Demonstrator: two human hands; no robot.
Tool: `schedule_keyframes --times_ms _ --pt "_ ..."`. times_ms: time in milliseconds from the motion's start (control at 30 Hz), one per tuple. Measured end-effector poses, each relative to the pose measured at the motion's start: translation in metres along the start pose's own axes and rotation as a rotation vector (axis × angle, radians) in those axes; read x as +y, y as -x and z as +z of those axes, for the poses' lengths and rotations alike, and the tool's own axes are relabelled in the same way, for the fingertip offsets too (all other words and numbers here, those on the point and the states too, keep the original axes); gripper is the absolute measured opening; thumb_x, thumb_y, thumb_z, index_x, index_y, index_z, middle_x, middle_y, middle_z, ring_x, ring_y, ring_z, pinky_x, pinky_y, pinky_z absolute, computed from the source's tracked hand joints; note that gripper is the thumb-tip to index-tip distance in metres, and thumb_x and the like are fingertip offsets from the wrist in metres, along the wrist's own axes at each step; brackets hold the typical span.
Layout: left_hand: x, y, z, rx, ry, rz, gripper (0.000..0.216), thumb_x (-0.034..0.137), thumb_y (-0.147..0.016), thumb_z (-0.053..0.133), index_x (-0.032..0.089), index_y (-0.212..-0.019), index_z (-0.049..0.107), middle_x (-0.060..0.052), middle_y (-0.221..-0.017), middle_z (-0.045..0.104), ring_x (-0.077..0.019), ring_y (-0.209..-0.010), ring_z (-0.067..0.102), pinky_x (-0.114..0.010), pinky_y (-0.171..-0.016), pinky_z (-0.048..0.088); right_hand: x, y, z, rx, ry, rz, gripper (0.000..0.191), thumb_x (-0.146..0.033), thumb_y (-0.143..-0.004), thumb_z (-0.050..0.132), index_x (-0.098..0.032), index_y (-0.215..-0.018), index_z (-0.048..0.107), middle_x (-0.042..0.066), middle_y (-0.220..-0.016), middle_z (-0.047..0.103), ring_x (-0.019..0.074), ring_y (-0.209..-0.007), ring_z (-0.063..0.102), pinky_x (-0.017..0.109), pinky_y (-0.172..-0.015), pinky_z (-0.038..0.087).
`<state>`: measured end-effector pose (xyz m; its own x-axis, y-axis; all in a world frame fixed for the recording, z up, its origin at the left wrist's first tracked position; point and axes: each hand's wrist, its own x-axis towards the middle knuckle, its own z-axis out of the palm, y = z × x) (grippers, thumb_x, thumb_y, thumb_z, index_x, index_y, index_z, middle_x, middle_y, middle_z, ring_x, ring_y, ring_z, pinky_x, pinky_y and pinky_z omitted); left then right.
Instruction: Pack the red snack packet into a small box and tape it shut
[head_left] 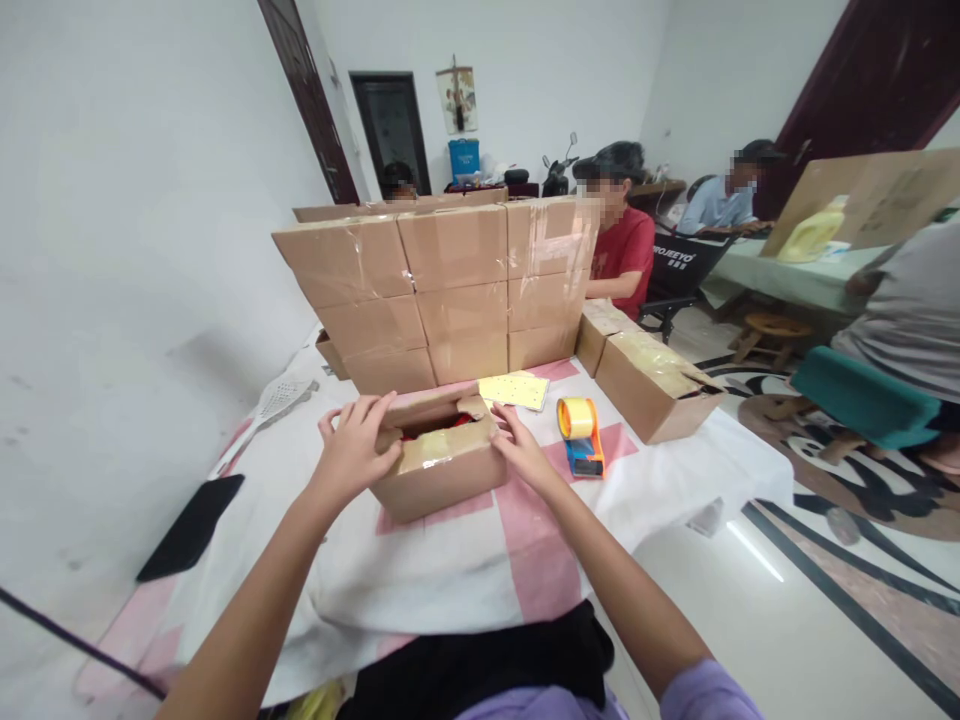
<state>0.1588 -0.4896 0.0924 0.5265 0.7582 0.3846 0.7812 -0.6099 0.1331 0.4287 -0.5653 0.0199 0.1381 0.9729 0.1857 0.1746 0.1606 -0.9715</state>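
Note:
A small cardboard box (444, 474) sits on the cloth in front of me, its top partly open. Inside it something red (454, 421) shows, too little to name. My left hand (358, 440) grips the box's left end, fingers bent over the edge. At the right end, my right hand (519, 446) holds the corner and side with bent fingers. Just right of that hand stands an orange and blue tape dispenser (587, 450) with a yellowish roll. A yellow dotted sheet (516, 390) lies behind the box.
Stacked taped boxes (457, 290) form a wall at the table's back. More boxes (652, 385) stand at the right. A fly swatter (285, 398) and a black flat object (191, 527) lie left. A person in a red shirt (628, 255) sits behind; others sit farther right.

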Motion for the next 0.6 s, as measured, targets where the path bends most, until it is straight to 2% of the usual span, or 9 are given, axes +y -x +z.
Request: schedule_keyframes --times_ms 67,133,233,300,333,400,467,600 --pt "0.009 0.009 0.001 -0.037 0.0 0.073 0.05 0.045 -0.093 0.052 0.024 -0.138 0.056 -0.012 -0.123 0.066 -0.031 -0.115 0.058 -0.053 -0.108 0.031 0.006 0.007 -0.005 0.102 0.066 -0.042 0.064 -0.043 -0.087 0.06 -0.02 -0.144 0.046 0.017 -0.149 0.05 0.0288 -0.129 0.055 0.046 -0.105 0.046" --pt "0.017 0.018 0.005 -0.086 -0.005 0.117 0.047 0.054 -0.095 0.05 0.026 -0.13 0.063 -0.01 -0.124 0.066 -0.0312 -0.116 0.058 -0.046 -0.099 0.04 0.011 0.017 -0.021 0.257 0.158 -0.146 0.056 -0.044 -0.087 0.062 -0.02 -0.136 0.052 0.016 -0.141 0.057 0.0281 -0.125 0.057 0.046 -0.103 0.046" --pt "0.024 0.027 0.014 -0.084 -0.055 0.114 0.054 0.062 -0.091 0.054 0.026 -0.13 0.064 -0.01 -0.131 0.064 -0.0339 -0.121 0.055 -0.042 -0.091 0.045 0.022 0.032 -0.061 0.627 0.327 -0.268 0.04 -0.043 -0.088 0.061 -0.019 -0.12 0.06 0.014 -0.125 0.063 0.0277 -0.119 0.058 0.047 -0.103 0.045" --pt "0.025 0.03 0.02 -0.077 -0.1 0.117 0.058 0.062 -0.089 0.057 0.025 -0.133 0.063 -0.011 -0.131 0.064 -0.0347 -0.118 0.056 -0.044 -0.092 0.045 0.032 0.037 -0.091 0.826 0.385 -0.253 0.04 -0.046 -0.086 0.062 -0.017 -0.114 0.061 0.014 -0.118 0.064 0.0284 -0.114 0.059 0.048 -0.1 0.046" --pt "0.026 0.031 0.023 -0.072 -0.125 0.12 0.059 0.062 -0.089 0.057 0.024 -0.134 0.062 -0.012 -0.131 0.064 -0.0351 -0.116 0.057 -0.045 -0.092 0.044 0.038 0.038 -0.105 0.875 0.374 -0.215 0.043 -0.047 -0.083 0.064 -0.017 -0.113 0.06 0.015 -0.118 0.063 0.0287 -0.113 0.059 0.049 -0.1 0.046" --pt "0.026 0.031 0.027 -0.06 -0.169 0.12 0.059 0.06 -0.09 0.056 0.022 -0.135 0.062 -0.014 -0.131 0.064 -0.0357 -0.115 0.058 -0.047 -0.093 0.043 0.051 0.038 -0.126 0.882 0.293 -0.115 0.051 -0.05 -0.078 0.067 -0.017 -0.114 0.058 0.016 -0.121 0.062 0.0295 -0.115 0.059 0.05 -0.102 0.046" --pt "0.026 0.031 0.029 -0.049 -0.188 0.117 0.058 0.059 -0.091 0.055 0.021 -0.134 0.062 -0.014 -0.131 0.064 -0.0356 -0.115 0.058 -0.047 -0.094 0.043 0.062 0.035 -0.135 0.826 0.197 -0.039 0.056 -0.053 -0.072 0.07 -0.017 -0.113 0.057 0.016 -0.12 0.064 0.0299 -0.113 0.061 0.05 -0.101 0.047" --pt "0.028 0.027 0.03 -0.013 -0.195 0.13 0.056 0.058 -0.09 0.057 0.029 -0.137 0.061 -0.012 -0.127 0.067 -0.0348 -0.114 0.058 -0.048 -0.093 0.043 0.072 0.03 -0.134 0.662 0.087 -0.021 0.052 -0.054 -0.07 0.069 -0.018 -0.107 0.058 0.012 -0.098 0.073 0.0274 -0.089 0.071 0.043 -0.079 0.058"
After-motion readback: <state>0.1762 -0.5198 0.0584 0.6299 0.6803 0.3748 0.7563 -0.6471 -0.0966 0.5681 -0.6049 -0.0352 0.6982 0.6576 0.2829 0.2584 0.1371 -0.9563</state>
